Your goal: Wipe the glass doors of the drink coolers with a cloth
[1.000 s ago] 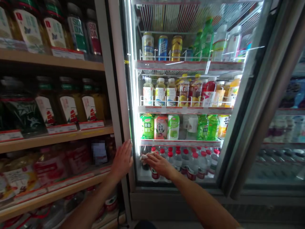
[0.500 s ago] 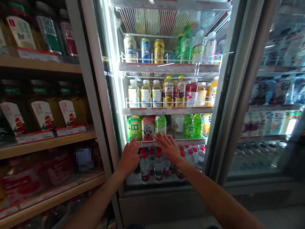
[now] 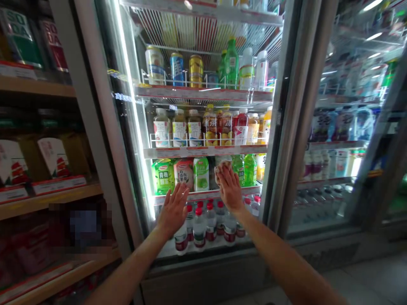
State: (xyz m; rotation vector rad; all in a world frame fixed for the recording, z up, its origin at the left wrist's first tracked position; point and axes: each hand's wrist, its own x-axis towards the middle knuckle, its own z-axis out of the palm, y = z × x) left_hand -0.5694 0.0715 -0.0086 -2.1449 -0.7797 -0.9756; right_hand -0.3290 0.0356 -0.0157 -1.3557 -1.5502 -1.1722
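In the head view, my right hand (image 3: 230,188) presses a crumpled, light-coloured cloth (image 3: 218,173) against the glass door (image 3: 210,95) of a lit drinks cooler. Its fingers point upward over the cloth, which covers part of a bottle behind the pane. To the left and slightly lower, my left hand (image 3: 173,210) is open, palm toward the glass, with nothing in it. Behind the glass near my hands stand a green carton (image 3: 163,176), a red and white carton (image 3: 183,171) and a green-and-white bottle (image 3: 201,174).
Red-capped water bottles (image 3: 199,228) fill the cooler's bottom. Cans (image 3: 196,70) and bottles stand on upper shelves. A metal door frame (image 3: 294,106) rises on the right, beside another glass-fronted cooler (image 3: 337,169). Wooden shelves (image 3: 47,197) with juice bottles (image 3: 55,156) stand at left.
My right hand has moved the cloth up and slightly right relative to the shelves. My left hand stays low at left. The view has shifted to the right.
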